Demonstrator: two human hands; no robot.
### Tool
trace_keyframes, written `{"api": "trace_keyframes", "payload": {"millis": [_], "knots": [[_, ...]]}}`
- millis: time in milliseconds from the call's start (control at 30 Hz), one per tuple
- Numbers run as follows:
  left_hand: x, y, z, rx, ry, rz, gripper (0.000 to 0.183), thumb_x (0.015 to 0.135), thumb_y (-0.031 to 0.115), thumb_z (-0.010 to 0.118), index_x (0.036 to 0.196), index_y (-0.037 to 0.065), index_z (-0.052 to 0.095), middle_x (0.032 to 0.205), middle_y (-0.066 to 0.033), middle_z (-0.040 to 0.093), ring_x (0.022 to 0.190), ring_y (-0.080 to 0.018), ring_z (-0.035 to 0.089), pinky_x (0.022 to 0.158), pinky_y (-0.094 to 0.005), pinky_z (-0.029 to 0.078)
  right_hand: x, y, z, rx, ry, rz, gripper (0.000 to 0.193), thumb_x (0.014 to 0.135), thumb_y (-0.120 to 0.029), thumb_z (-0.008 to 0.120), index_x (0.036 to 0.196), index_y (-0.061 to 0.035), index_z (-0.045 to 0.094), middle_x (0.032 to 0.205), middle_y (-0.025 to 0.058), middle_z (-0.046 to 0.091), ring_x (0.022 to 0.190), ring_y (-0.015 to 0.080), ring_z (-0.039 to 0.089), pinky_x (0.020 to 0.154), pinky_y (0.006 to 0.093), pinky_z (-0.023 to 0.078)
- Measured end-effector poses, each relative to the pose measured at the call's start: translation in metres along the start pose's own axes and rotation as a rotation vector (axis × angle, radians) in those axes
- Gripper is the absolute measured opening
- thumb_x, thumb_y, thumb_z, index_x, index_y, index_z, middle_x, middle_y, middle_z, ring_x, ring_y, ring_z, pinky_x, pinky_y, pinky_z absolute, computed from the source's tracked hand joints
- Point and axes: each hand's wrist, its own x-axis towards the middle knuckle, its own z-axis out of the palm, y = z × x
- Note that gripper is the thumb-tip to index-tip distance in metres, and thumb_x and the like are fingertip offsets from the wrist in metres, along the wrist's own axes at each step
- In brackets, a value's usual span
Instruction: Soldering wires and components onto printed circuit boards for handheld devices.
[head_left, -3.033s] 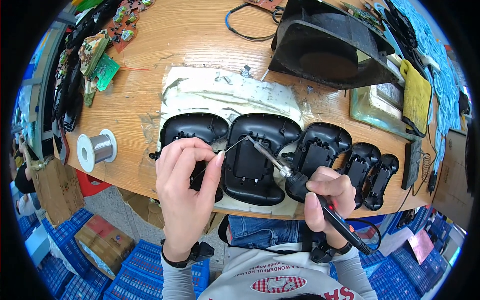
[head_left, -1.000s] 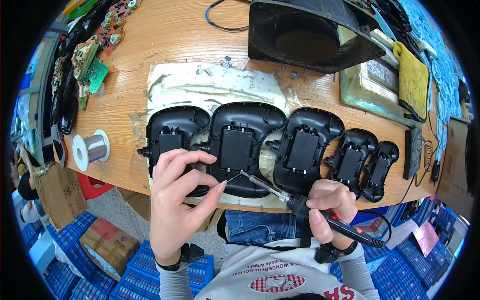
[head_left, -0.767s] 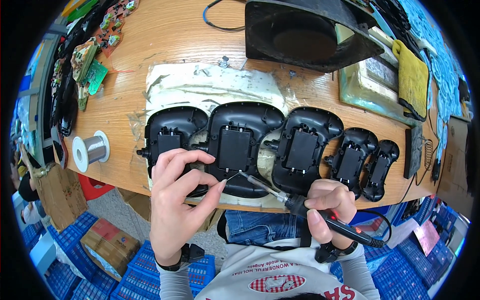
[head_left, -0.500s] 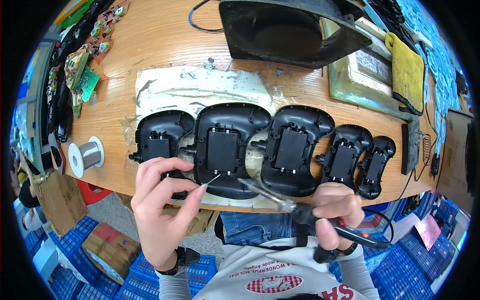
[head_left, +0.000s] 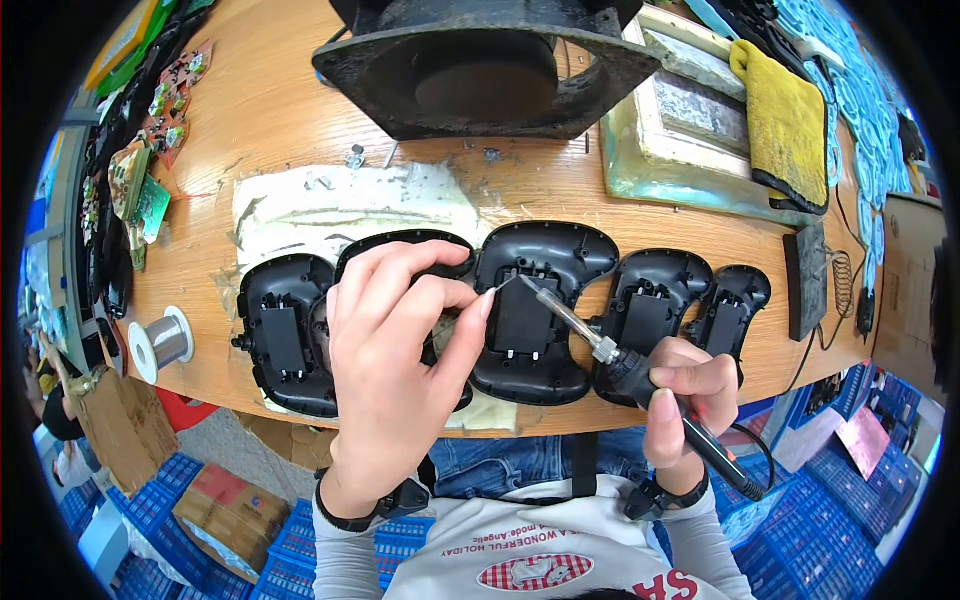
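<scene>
Several black curved plastic shells lie in a row, each with a rectangular battery compartment. Over the middle shell [head_left: 530, 376], my left hand [head_left: 400, 350] pinches a thin piece of solder wire [head_left: 505, 284] between thumb and fingertips. Gripped in my right hand [head_left: 690, 395] is a soldering iron [head_left: 632, 376], slanting up and left. Its tip is close to the wire's end, at the metal contacts on the compartment's far end; whether they touch I cannot tell. The second shell [head_left: 400, 240] from the left is largely covered by my left hand.
A solder spool [head_left: 160, 345] stands at the table's left edge. A black fan [head_left: 480, 85] is at the back, beside a framed block [head_left: 640, 160] with a yellow cloth [head_left: 785, 125]. Farther right are a dark block [head_left: 808, 280] and a coiled cable. Circuit boards [head_left: 150, 205] lie at left.
Both hands have moved from the near end of the second shell's compartment to the far end of the middle shell's compartment. The wire and iron tip moved with them. The view has shifted slightly.
</scene>
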Motion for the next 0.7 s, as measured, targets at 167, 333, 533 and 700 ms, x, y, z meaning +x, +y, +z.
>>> {"api": "trace_keyframes", "payload": {"millis": [167, 333, 533, 700], "knots": [[0.0029, -0.0005, 0.0026, 0.078, -0.012, -0.008, 0.012, 0.071, 0.006, 0.072, 0.076, 0.007, 0.062, 0.099, -0.0017, 0.063, 0.098, -0.0237, 0.054, 0.080, -0.0357, 0.038, 0.0025, 0.0025, 0.0032, -0.022, -0.008, -0.014, 0.016, 0.071, 0.002, 0.061, 0.082, 0.0030, 0.050, 0.056, 0.0090, 0.054, 0.042, 0.0172, 0.048, 0.039, 0.0285, 0.036], [0.0020, -0.0014, 0.0031, 0.059, -0.019, -0.023, 0.011, 0.072, 0.007, 0.072, 0.076, 0.007, 0.062, 0.098, -0.0017, 0.064, 0.098, -0.0236, 0.054, 0.080, -0.0353, 0.038, 0.0043, 0.0037, 0.0048, -0.040, -0.017, -0.028, 0.015, 0.072, 0.000, 0.062, 0.081, 0.0030, 0.050, 0.056, 0.0081, 0.054, 0.041, 0.0167, 0.048, 0.039, 0.0277, 0.036], [0.0033, -0.0005, 0.0034, 0.043, -0.020, -0.035, 0.011, 0.072, 0.007, 0.072, 0.076, 0.008, 0.062, 0.097, -0.0018, 0.064, 0.098, -0.0233, 0.054, 0.081, -0.0351, 0.037, 0.0033, 0.0031, 0.0044, -0.051, -0.007, -0.001, 0.016, 0.071, 0.000, 0.062, 0.081, 0.0031, 0.050, 0.056, 0.0081, 0.054, 0.041, 0.0167, 0.049, 0.039, 0.0276, 0.037], [0.0030, -0.0013, 0.0027, 0.060, -0.027, -0.039, 0.010, 0.072, 0.007, 0.072, 0.077, 0.008, 0.062, 0.097, -0.0020, 0.064, 0.098, -0.0230, 0.055, 0.081, -0.0350, 0.037, 0.0049, 0.0033, 0.0062, -0.058, -0.022, -0.012, 0.016, 0.071, 0.000, 0.062, 0.081, 0.0026, 0.050, 0.055, 0.0075, 0.054, 0.041, 0.0171, 0.050, 0.040, 0.0278, 0.038]]}}
